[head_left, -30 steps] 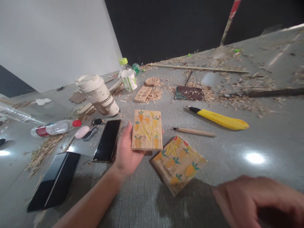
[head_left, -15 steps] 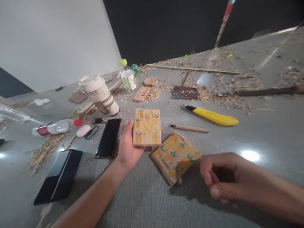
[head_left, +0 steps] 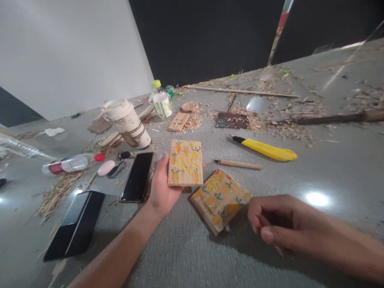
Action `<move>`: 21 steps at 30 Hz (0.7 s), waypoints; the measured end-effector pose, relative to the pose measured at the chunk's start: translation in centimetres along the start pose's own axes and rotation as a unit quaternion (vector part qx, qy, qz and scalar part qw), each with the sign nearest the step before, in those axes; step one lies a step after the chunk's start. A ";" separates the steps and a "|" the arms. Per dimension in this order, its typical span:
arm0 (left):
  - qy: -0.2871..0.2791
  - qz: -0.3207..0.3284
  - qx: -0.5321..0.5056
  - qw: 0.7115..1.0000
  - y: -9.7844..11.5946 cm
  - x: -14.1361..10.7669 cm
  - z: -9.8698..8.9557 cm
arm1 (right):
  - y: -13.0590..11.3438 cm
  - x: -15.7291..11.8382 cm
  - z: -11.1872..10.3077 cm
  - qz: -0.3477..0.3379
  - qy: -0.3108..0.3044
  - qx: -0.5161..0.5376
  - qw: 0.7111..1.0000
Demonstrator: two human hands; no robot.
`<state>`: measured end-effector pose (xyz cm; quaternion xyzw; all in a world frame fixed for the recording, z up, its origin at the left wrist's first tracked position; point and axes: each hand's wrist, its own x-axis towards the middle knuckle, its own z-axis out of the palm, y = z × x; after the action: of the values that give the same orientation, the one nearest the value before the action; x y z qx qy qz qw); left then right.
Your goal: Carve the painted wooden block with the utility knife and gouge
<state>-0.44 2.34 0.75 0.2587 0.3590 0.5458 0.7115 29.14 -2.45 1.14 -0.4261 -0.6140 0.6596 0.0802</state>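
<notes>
My left hand (head_left: 164, 188) is closed around a small wooden block (head_left: 185, 163) and tilts its face towards me. Painted on that face are orange carrots with green tops and a yellow star. A second wooden block (head_left: 222, 200) with a similar pattern lies turned at an angle on the table, just right of the first. Beside its right corner hovers my right hand (head_left: 279, 224), fingers curled in towards the thumb, nothing visible in them. Beyond the blocks lie a thin wooden-handled carving tool (head_left: 238, 164) and a yellow utility knife (head_left: 268, 149).
Left of my hand are a phone (head_left: 138, 176), a black folded case (head_left: 73, 228), a lying bottle (head_left: 73, 162) and a cup (head_left: 129, 124). Farther back stand a green-capped bottle (head_left: 161, 100), a carved wooden piece (head_left: 178, 121) and a dark pouch (head_left: 232, 120). Wood shavings litter the table.
The view has shifted slightly, so the far things sit a little lower. My right hand has moved slightly left. My left hand keeps holding the block.
</notes>
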 end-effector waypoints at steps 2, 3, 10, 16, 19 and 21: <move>0.005 -0.001 -0.006 1.000 0.0 0.0 -0.1 | 0.1 0.1 0.0 0.000 -0.005 0.007 1.000; 0.007 -0.002 -0.008 1.000 0.0 0.1 -0.1 | 0.2 0.2 0.0 0.001 -0.004 0.006 1.000; -0.013 -0.003 -0.006 1.000 -0.1 0.3 -0.3 | 0.0 0.1 -0.1 0.001 0.007 -0.013 1.000; -0.019 -0.001 -0.003 1.000 -0.2 0.2 -0.4 | -0.3 -0.1 0.0 0.008 -0.003 -0.009 1.000; -0.019 -0.003 -0.005 1.000 -0.2 0.2 -0.4 | -0.5 -0.2 0.0 0.012 -0.005 -0.008 1.000; -0.019 -0.003 -0.004 1.000 -0.1 0.3 -0.4 | -0.6 -0.2 0.0 0.012 -0.007 -0.005 1.000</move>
<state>-0.67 2.54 0.32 0.2652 0.3436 0.5401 0.7210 28.99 -2.45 1.75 -0.4292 -0.6130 0.6601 0.0657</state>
